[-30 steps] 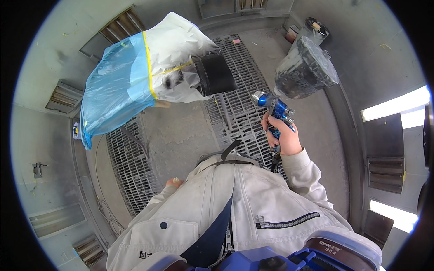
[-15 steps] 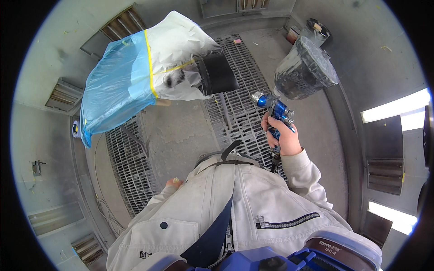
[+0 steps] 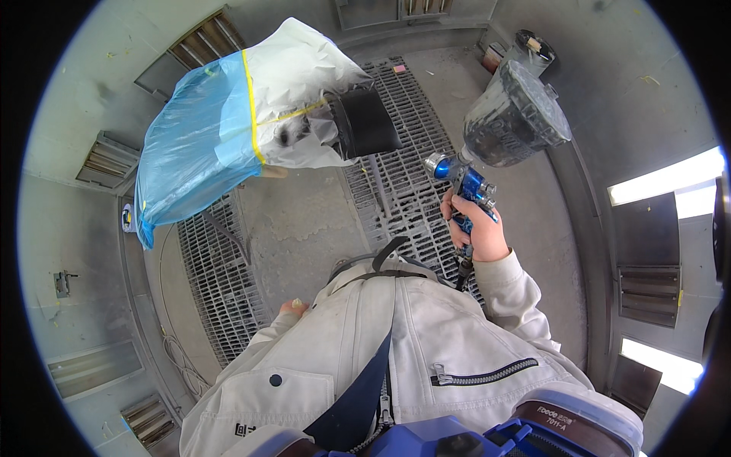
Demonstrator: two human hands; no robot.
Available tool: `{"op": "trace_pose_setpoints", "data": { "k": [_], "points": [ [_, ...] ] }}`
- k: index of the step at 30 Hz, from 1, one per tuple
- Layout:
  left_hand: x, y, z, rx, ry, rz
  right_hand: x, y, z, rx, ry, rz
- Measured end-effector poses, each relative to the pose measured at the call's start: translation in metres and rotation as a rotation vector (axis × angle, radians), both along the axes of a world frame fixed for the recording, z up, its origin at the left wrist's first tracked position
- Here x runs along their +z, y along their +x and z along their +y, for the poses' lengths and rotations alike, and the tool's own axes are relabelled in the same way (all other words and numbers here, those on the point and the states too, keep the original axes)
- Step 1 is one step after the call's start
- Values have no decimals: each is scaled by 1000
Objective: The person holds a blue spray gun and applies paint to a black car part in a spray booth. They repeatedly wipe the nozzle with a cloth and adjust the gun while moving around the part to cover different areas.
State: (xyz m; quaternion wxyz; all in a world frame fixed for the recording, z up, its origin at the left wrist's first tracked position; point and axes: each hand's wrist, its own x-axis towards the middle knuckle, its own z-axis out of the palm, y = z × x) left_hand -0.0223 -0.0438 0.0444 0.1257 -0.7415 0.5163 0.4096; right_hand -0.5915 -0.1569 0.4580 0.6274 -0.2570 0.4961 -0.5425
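My right hand (image 3: 481, 232) is wrapped round the grip of a blue and silver spray gun (image 3: 469, 186), whose nozzle faces left. A large, paint-smeared grey cup (image 3: 510, 118) sits on top of the gun, tilted to the right. A dark hose runs down from the grip. To the left of the nozzle, apart from it, a glossy black panel (image 3: 368, 123) sticks out of white masking paper (image 3: 301, 76) marked with dark overspray. Blue plastic film (image 3: 194, 133) joins the paper along yellow tape. Low beside my jacket, my left hand (image 3: 294, 306) shows only partly; its fingers are mostly hidden.
Metal floor grating (image 3: 411, 152) runs in two strips with grey concrete between them. Open containers (image 3: 535, 52) stand by the far right wall. A coiled hose (image 3: 181, 358) lies at the left wall. A respirator (image 3: 563, 426) shows at the lower edge.
Almost nothing differs. The spray gun and my right hand stay in place, apart from a very slight shift of the cup.
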Motion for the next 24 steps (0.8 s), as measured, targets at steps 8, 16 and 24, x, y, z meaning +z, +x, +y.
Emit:
{"op": "trace_pose_setpoints", "data": {
  "k": [8, 16, 24],
  "points": [
    [-19, 4, 6, -46, 31, -77, 1, 1, -1, 10, 1, 4],
    [-17, 4, 10, 60, 40, -23, 2, 2, -2, 26, -24, -2],
    [29, -14, 0, -54, 56, -104, 1, 3, -2, 12, -2, 2]
  ]
}}
